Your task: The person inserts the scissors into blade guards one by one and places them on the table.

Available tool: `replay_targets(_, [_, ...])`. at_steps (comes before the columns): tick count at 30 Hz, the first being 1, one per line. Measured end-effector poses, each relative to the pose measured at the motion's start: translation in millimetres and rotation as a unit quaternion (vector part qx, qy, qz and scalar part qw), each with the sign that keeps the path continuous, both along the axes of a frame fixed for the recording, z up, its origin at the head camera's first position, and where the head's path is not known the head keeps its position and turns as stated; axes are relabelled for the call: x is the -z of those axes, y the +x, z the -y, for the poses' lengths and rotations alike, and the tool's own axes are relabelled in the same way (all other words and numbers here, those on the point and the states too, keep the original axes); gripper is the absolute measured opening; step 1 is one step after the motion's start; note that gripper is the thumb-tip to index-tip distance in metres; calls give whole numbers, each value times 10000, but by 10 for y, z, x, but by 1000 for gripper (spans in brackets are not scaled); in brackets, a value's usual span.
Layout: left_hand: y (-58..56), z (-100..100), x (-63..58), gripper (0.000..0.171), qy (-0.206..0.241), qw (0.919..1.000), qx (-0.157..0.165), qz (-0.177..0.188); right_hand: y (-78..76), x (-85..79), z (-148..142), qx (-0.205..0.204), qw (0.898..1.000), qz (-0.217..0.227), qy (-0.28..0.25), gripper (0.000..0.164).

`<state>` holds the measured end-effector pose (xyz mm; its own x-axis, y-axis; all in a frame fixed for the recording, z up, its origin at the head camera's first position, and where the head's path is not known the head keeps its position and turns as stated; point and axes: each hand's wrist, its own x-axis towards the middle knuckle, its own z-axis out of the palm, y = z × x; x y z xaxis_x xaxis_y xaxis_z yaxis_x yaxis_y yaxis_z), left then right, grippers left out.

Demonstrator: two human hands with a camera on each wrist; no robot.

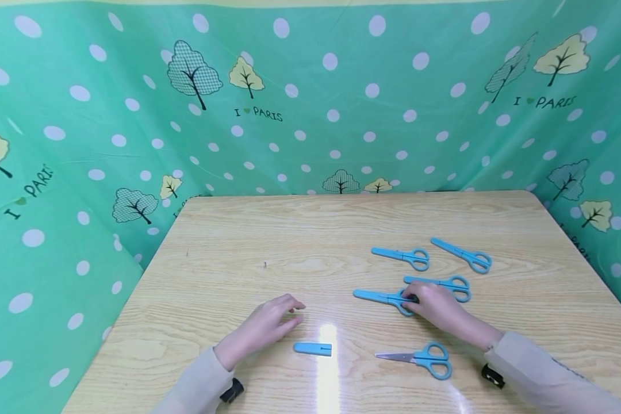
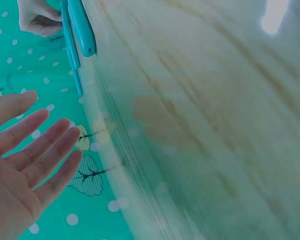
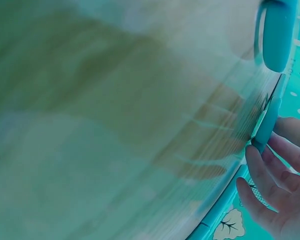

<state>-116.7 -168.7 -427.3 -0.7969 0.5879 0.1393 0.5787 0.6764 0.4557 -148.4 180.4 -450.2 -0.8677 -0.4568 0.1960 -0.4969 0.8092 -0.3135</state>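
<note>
My right hand (image 1: 440,307) pinches the handle of a pair of blue scissors (image 1: 378,296) whose blades are covered by a blue sheath. In the right wrist view, the thumb and fingers close around the handle (image 3: 266,125). A second sheathed pair of scissors (image 1: 415,280) lies just behind, partly overlapped by this hand. On the left, my left hand (image 1: 264,328) holds nothing and hovers with its fingers spread, also seen as an open palm (image 2: 20,190) in the left wrist view. A loose blue sheath (image 1: 310,349) lies near it. Uncovered scissors (image 1: 419,357) point their bare blades left.
Two more sheathed scissors (image 1: 393,253) (image 1: 457,252) lie farther back on the right of the wooden table (image 1: 227,230). A green dotted cloth (image 1: 310,149) hangs behind and beside the table. Bright light reflects off the tabletop near the front.
</note>
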Motion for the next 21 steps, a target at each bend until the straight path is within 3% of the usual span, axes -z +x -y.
replay_targets(11, [2,-9,-9,25,-55,10000,21,73,51,-101,-38,-33,9990,321,-301,16])
replay_targets(21, [13,-23,-39,24,-144,9998,51,97,183,-211,-89,-212,9990,32,-390,14])
